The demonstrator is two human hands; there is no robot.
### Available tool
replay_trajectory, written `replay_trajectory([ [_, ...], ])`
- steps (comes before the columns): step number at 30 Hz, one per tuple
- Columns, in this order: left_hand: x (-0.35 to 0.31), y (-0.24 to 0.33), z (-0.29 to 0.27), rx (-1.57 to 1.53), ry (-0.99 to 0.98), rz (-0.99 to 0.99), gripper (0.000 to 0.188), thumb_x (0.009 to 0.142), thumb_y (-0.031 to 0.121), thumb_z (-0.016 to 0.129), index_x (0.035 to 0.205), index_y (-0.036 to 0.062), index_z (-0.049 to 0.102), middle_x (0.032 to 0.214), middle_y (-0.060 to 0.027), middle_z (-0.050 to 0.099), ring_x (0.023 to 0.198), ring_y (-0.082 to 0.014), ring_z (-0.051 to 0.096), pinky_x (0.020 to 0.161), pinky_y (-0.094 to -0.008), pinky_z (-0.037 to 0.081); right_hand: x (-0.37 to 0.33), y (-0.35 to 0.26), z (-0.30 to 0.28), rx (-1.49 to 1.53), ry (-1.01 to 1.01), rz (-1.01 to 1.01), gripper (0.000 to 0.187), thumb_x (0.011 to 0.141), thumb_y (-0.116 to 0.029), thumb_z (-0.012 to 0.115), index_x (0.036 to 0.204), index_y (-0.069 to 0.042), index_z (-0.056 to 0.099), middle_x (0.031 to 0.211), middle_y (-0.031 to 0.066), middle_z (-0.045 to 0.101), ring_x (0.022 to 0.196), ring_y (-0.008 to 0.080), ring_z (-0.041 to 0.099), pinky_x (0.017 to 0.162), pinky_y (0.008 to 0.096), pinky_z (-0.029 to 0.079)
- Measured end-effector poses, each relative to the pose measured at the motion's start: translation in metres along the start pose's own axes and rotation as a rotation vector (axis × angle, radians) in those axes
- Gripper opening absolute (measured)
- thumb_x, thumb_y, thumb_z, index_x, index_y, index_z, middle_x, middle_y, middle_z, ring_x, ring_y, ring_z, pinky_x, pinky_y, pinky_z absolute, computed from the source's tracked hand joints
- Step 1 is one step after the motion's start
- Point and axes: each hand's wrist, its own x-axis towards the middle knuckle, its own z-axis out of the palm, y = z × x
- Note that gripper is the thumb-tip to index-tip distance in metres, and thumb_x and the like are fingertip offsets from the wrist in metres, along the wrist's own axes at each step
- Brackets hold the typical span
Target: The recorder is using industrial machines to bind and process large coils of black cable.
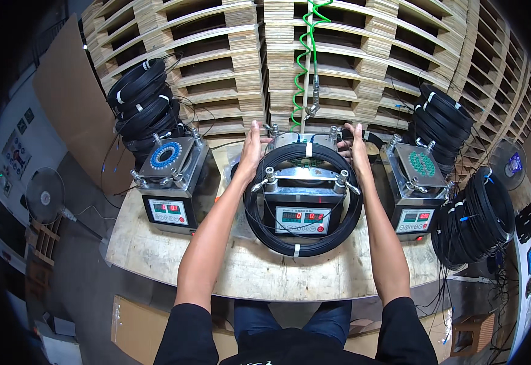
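Black sleeves (186,333) lie nearest me along the lower edge; beyond them I see the left hand (251,152) and right hand (359,152) flanking a black cable coil (277,246) at its upper left and upper right, about equally near; fingers look loosely spread, contact unclear; the coil, mid-frame, encircles the central machine (305,198), round, without long axis, white-tied.
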Motion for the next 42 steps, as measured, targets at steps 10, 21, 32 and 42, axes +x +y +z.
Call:
replay_trajectory([
  [10, -0.007, 0.020, -0.003, -0.077, 0.045, -0.159, 0.092, 0.093, 0.081, 0.028, 0.152, 0.0115, 0.033, 0.127, -0.0240, 0.055, 0.095, -0.0265, 0.063, 0.077, -0.0379, 0.055, -0.014, -0.015, 0.006, 0.254, -0.092, 0.069, 0.097, 0.088, -0.088, 0.023, 0.158, -0.021, 0.029, 0.124, 0.0238, 0.057, 0.074, 0.0188, 0.060, 0.060, 0.0277, 0.050],
  [21, 0.026, 0.009, 0.013, 0.037, -0.011, -0.197, 0.104, 0.088, 0.087, 0.024, 0.155, 0.0094, 0.033, 0.139, -0.0226, 0.050, 0.118, -0.0332, 0.050, 0.092, -0.0551, 0.043, 0.008, -0.017, 0.008, 0.070, 0.096, 0.186, 0.086, 0.095, -0.079, 0.018, 0.153, -0.019, 0.038, 0.089, 0.0090, 0.064, 0.060, 0.0133, 0.060, 0.050, 0.0253, 0.043],
  [32, 0.013, 0.007, -0.001, -0.145, -0.016, -0.126, 0.096, 0.095, 0.079, 0.015, 0.131, 0.0025, 0.060, 0.104, -0.0165, 0.074, 0.084, -0.0235, 0.065, 0.076, -0.0327, 0.053, 0.003, -0.009, 0.005, 0.271, -0.199, 0.073, 0.086, 0.098, -0.075, 0.018, 0.151, -0.011, 0.041, 0.088, 0.0133, 0.073, 0.050, 0.0083, 0.051, 0.045, 0.0200, 0.035],
  [42, 0.010, 0.010, 0.001, -0.164, -0.201, -0.173, 0.086, 0.099, 0.073, 0.025, 0.140, 0.0017, 0.050, 0.098, -0.0198, 0.073, 0.081, -0.0206, 0.068, 0.066, -0.0294, 0.054, 0.011, -0.001, 0.009, 0.111, -0.049, 0.034, 0.087, 0.098, -0.075, 0.019, 0.143, -0.008, 0.051, 0.086, 0.0129, 0.072, 0.064, 0.0134, 0.063, 0.058, 0.0226, 0.047],
])
